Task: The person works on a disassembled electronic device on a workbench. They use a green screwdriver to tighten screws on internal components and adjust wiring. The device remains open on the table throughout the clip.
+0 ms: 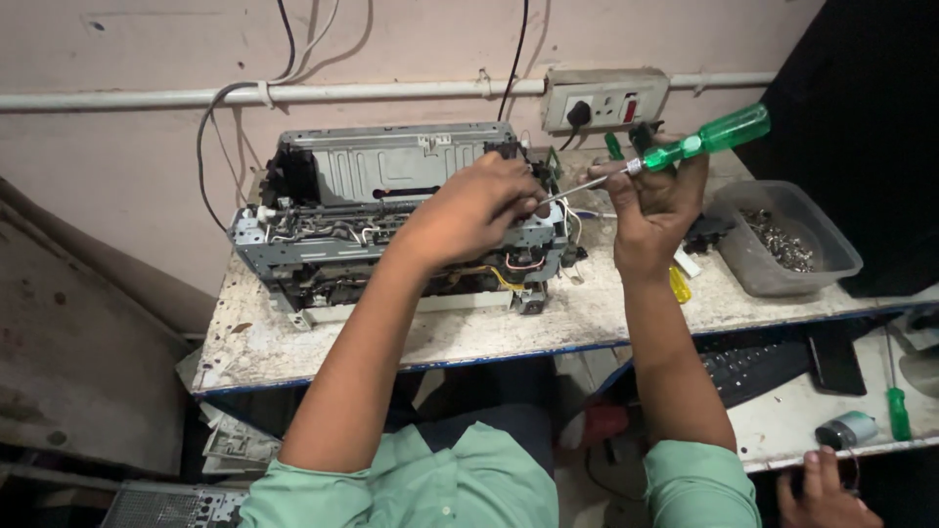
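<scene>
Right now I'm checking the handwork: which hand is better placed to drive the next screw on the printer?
The right hand. It already holds the green screwdriver, its tip at the printer frame. The left hand rests on the frame, steadying it.

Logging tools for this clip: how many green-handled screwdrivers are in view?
2: one screwdriver in the right hand, one lying on the lower shelf. Others may be hidden.
</scene>
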